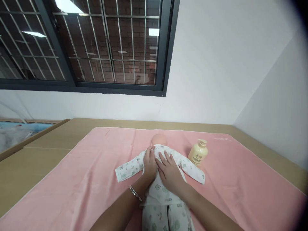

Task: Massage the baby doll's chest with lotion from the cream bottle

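Observation:
A baby doll (159, 140) in a white printed outfit lies on a pink sheet (103, 166); its head is bare and no face shows. Its long-sleeved top (157, 192) spreads over the body, with the sleeves out to both sides. On the upper left of the torso rests my left hand (150, 163), its fingers stretched out and close together, a silver bangle on that wrist. My right hand (170, 173) lies flat on the upper torso beside it, fingers somewhat spread. Neither hand grasps anything. Printed trousers (160, 216) cover the doll's legs at the lower edge.
To the right of the doll, a pale yellow pump bottle (198, 152) stands on the sheet. A wooden tabletop (48, 160) borders the sheet. Behind it are a white wall (204, 64) and a barred window (120, 48). Clear plastic wrapping (14, 136) shows at far left.

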`<state>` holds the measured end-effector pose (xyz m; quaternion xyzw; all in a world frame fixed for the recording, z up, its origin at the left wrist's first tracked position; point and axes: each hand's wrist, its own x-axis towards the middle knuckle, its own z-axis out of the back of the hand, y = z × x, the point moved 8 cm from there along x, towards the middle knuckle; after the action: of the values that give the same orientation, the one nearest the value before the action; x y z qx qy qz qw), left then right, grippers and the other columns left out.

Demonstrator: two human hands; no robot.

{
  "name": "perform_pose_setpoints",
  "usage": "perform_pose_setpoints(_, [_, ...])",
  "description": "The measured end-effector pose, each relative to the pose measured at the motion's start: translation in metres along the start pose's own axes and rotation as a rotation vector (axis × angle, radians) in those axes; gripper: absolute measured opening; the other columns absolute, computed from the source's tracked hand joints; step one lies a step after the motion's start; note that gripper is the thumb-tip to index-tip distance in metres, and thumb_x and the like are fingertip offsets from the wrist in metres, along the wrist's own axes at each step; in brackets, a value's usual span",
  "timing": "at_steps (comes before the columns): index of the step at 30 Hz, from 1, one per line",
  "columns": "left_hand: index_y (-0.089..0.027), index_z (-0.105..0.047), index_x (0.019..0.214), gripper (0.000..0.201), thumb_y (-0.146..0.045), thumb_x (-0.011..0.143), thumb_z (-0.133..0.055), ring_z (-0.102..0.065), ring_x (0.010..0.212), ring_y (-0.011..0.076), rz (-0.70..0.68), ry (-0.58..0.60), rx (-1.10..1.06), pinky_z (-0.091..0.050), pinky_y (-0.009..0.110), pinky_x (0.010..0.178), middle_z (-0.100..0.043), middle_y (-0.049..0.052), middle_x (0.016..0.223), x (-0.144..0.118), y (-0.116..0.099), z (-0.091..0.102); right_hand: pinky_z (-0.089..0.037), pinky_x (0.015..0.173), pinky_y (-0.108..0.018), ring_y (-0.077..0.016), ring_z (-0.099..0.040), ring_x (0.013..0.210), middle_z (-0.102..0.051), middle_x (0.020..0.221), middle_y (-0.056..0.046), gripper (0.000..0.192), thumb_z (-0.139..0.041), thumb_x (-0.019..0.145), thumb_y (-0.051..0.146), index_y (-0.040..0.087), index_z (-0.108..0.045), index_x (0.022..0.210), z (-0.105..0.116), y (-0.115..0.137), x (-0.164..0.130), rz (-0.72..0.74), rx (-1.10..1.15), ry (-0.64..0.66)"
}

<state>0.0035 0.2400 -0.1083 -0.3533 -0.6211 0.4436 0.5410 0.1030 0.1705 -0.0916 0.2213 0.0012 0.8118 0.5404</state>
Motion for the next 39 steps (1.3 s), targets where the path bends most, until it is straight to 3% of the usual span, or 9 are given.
perform_pose_setpoints(3, [-0.019, -0.057, 0.109, 0.03, -0.036, 0.094, -0.037, -0.056, 0.11, 0.0201, -0.006, 0.013, 0.009, -0.041, 0.039, 0.098, -0.064, 0.008, 0.114, 0.0, -0.001, -0.001, -0.015, 0.114, -0.055, -0.0257, -0.015, 0.143, -0.032, 0.15, -0.001, 0.045, -0.038, 0.095, 0.029, 0.029, -0.042, 0.14, 0.003, -0.015, 0.009, 0.028, 0.086, 0.027])
perform_pose_setpoints(7, [-0.019, -0.059, 0.106, 0.026, -0.03, 0.092, -0.039, -0.057, 0.108, 0.0206, -0.044, 0.043, 0.069, -0.041, 0.039, 0.097, -0.064, 0.007, 0.111, -0.001, -0.004, -0.003, -0.018, 0.114, -0.051, -0.0236, -0.018, 0.142, -0.028, 0.152, -0.007, 0.049, -0.035, 0.096, 0.043, 0.024, -0.039, 0.141, -0.002, -0.048, 0.017, -0.106, 0.157, -0.014])
perform_pose_setpoints(10, [-0.019, -0.06, 0.104, 0.024, -0.026, 0.09, -0.042, -0.057, 0.106, 0.021, -0.062, 0.061, 0.106, -0.041, 0.039, 0.097, -0.064, 0.007, 0.109, -0.001, -0.006, -0.005, -0.019, 0.114, -0.049, -0.0228, -0.017, 0.142, -0.027, 0.152, -0.009, 0.053, -0.034, 0.096, 0.045, 0.02, -0.036, 0.143, -0.006, -0.058, 0.015, -0.185, 0.159, -0.064])
perform_pose_setpoints(17, [-0.02, -0.06, 0.107, 0.027, -0.021, 0.085, -0.045, -0.057, 0.107, 0.0225, -0.109, 0.089, 0.192, -0.042, 0.042, 0.097, -0.064, 0.007, 0.111, -0.003, -0.008, -0.004, -0.019, 0.115, -0.048, -0.0222, -0.018, 0.142, -0.028, 0.152, -0.007, 0.052, -0.033, 0.097, 0.046, 0.021, -0.038, 0.142, -0.006, -0.054, 0.01, -0.195, 0.17, -0.098])
perform_pose_setpoints(26, [-0.02, -0.062, 0.102, 0.026, -0.016, 0.084, -0.043, -0.055, 0.115, 0.0229, -0.31, 0.138, 0.359, -0.04, 0.048, 0.103, -0.063, 0.009, 0.119, -0.005, -0.008, -0.011, -0.02, 0.115, -0.047, -0.0231, -0.022, 0.141, -0.032, 0.15, -0.009, 0.05, -0.033, 0.097, 0.042, 0.018, -0.04, 0.141, -0.005, -0.053, 0.01, -0.188, 0.123, -0.11])
perform_pose_setpoints(33, [-0.021, -0.063, 0.094, 0.021, -0.016, 0.084, -0.045, -0.054, 0.109, 0.0248, -0.416, 0.062, 0.478, -0.041, 0.049, 0.1, -0.063, 0.009, 0.108, -0.008, -0.018, -0.007, -0.025, 0.114, -0.046, -0.0269, -0.027, 0.139, -0.037, 0.146, -0.015, 0.048, -0.032, 0.095, 0.027, 0.008, -0.045, 0.138, -0.002, -0.021, 0.002, -0.175, -0.039, -0.089])
perform_pose_setpoints(36, [-0.02, -0.061, 0.108, 0.028, -0.019, 0.085, -0.045, -0.053, 0.108, 0.0265, -0.386, 0.037, 0.542, -0.042, 0.049, 0.097, -0.061, 0.011, 0.108, -0.008, -0.017, -0.005, -0.021, 0.116, -0.045, -0.0244, -0.025, 0.14, -0.038, 0.146, -0.012, 0.047, -0.03, 0.095, 0.022, 0.009, -0.044, 0.138, -0.002, -0.01, 0.0, -0.137, -0.033, -0.062])
perform_pose_setpoints(39, [-0.018, -0.052, 0.126, 0.041, -0.017, 0.087, -0.039, -0.052, 0.117, 0.0258, -0.36, 0.118, 0.553, -0.041, 0.049, 0.101, -0.059, 0.012, 0.122, -0.008, -0.009, -0.01, -0.019, 0.116, -0.047, -0.0231, -0.021, 0.141, -0.033, 0.149, -0.008, 0.048, -0.027, 0.097, 0.027, 0.012, -0.039, 0.142, -0.004, -0.022, 0.004, -0.177, 0.045, -0.04])
